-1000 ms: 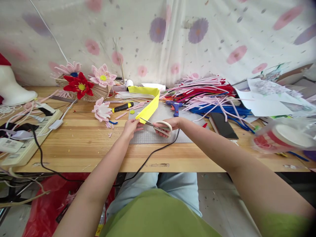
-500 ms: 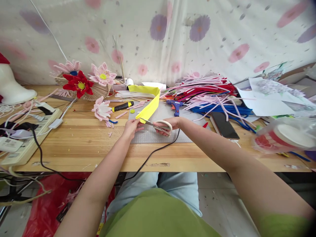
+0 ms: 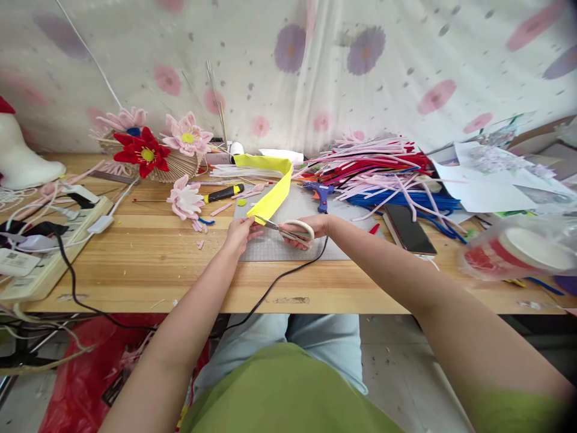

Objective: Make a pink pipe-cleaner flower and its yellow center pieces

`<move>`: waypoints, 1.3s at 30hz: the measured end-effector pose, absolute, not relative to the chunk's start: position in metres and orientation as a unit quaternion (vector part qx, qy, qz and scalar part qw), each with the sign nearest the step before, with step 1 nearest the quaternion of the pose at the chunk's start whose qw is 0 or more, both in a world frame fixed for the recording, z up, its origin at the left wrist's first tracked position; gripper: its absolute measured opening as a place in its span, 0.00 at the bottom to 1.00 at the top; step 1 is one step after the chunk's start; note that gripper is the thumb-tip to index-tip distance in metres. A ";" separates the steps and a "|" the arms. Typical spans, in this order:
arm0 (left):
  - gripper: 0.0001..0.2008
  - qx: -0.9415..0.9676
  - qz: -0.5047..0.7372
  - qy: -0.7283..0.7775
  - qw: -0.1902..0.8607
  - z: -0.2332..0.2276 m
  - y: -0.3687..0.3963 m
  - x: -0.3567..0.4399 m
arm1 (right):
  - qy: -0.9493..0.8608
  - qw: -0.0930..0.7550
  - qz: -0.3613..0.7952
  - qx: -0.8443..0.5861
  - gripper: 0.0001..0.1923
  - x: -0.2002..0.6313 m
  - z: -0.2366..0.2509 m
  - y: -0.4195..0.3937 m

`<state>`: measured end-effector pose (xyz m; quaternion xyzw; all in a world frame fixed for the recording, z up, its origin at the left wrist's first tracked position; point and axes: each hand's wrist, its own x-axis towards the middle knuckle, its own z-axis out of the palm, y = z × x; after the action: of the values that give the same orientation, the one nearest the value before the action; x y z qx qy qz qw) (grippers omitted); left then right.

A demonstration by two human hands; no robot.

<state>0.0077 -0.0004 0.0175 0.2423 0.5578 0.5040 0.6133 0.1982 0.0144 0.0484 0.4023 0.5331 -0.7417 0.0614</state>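
A long yellow strip (image 3: 276, 195), paper or thin felt, runs back over the grey cutting mat (image 3: 297, 255) and bends sharply to the left. My left hand (image 3: 240, 234) pinches its near end between thumb and fingers. In my right hand (image 3: 311, 228) are scissors (image 3: 300, 233) with pale handles, their blades pointing left at that same end of the strip. Whether the blades are parted is too small to tell. Just behind my right hand lies a blue glue gun (image 3: 321, 195), its black cord trailing forward across the table.
Pink and red fuzzy flowers (image 3: 146, 155) and a yellow-black utility knife (image 3: 223, 193) are at the left, beyond a power strip (image 3: 58, 252). Piled fuzzy stems (image 3: 378, 159), a phone (image 3: 411, 230) and a bagged cup (image 3: 518, 252) occupy the right.
Hardly anything differs. Both hands, the scissors and the yellow strip keep their places; the view has shifted very slightly.
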 end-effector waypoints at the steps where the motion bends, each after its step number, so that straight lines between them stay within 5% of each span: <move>1: 0.06 0.240 0.504 0.557 0.614 0.018 0.000 0.008 | 0.533 0.060 -0.744 0.399 0.29 0.198 0.048 0.015; 39: 0.05 0.228 0.498 0.551 0.629 0.018 -0.001 0.005 | 0.519 0.053 -0.743 0.419 0.28 0.201 0.043 0.015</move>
<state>0.0053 -0.0014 0.0179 0.2284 0.5514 0.4983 0.6288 0.2011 0.0152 0.0430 0.4188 0.5189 -0.7433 0.0535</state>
